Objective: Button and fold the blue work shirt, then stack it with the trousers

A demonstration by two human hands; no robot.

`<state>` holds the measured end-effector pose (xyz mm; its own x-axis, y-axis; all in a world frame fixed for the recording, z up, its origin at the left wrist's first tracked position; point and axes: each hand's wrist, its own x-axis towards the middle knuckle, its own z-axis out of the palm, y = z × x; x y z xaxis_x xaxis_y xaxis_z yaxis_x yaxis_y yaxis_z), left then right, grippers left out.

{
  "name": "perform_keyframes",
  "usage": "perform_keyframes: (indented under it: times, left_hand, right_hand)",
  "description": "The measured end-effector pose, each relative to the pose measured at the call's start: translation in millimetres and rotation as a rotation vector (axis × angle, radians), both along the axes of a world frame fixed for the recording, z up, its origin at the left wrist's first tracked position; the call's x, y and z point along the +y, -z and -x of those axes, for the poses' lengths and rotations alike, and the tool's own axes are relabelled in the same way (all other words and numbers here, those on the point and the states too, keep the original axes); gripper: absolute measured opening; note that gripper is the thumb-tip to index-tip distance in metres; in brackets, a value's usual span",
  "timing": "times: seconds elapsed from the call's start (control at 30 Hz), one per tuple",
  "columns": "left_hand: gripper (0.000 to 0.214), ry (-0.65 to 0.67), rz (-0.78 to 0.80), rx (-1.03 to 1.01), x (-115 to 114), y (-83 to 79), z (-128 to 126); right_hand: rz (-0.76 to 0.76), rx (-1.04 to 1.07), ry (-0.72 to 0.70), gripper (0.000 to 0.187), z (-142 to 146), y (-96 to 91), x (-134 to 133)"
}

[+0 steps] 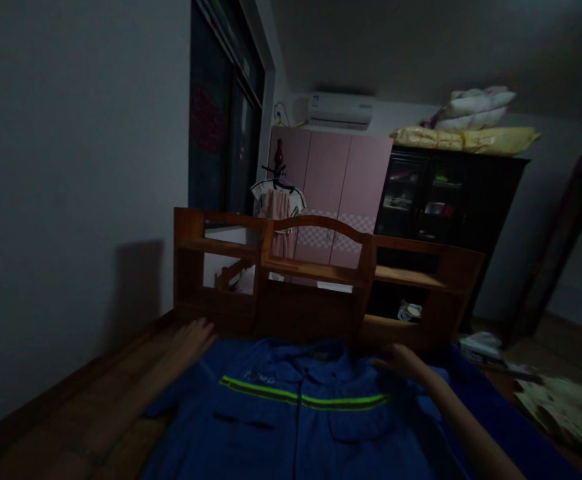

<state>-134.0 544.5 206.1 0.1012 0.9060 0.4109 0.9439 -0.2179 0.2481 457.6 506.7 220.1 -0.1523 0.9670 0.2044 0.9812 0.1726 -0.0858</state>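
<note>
A blue work shirt [281, 427] lies spread out, front up, with its collar at the far end. A yellow-green and grey reflective stripe [261, 390] crosses its chest above two pockets. My left hand [197, 339] is by the shirt's left shoulder, its fingers stretched forward; whether they touch the cloth is unclear in the dim light. Over the opposite shoulder, my right hand [401, 361] has its thumb and fingers apart, with no object visible in them. The shirt's lower part runs out of view at the bottom.
Beyond the shirt stands a wooden headboard with shelves [315, 270]. A wall [81, 200] borders the left side. Under the shirt's right side is a darker blue cloth [501, 427]. Pale, layered material [571, 410] lies at the far right, near a white bundle [481, 347].
</note>
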Motion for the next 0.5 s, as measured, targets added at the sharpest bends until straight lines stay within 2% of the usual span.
perform_keyframes:
  times: [0.1, 0.17, 0.27, 0.33, 0.4, 0.5]
  left_hand:
    - [0.038, 0.336, 0.1, -0.062, -12.2, 3.3, -47.5]
    - [0.045, 0.398, 0.137, -0.081, -16.8, 6.3, -83.3]
    - [0.059, 0.343, 0.18, -0.134, -14.3, 16.6, -131.2]
    - [0.06, 0.279, 0.257, -0.243, -6.2, 24.0, -153.5]
    - [0.044, 0.221, 0.324, -0.364, 6.1, 28.0, -166.9]
    - [0.021, 0.164, 0.395, -0.556, 29.6, 24.1, -174.9]
  right_hand:
    - [0.053, 0.054, -0.029, 0.023, -20.2, 4.0, -7.1]
    - [0.044, 0.075, -0.036, 0.018, -29.1, -0.4, -8.5]
    - [-0.014, 0.1, -0.041, 0.025, -32.6, -10.1, -8.9]
    - [-0.058, 0.114, -0.024, 0.034, -31.2, -16.5, -12.2]
    - [-0.095, 0.124, -0.011, 0.04, -30.9, -23.3, -19.8]
    - [-0.117, 0.111, 0.002, 0.037, -39.2, -33.2, -36.9]
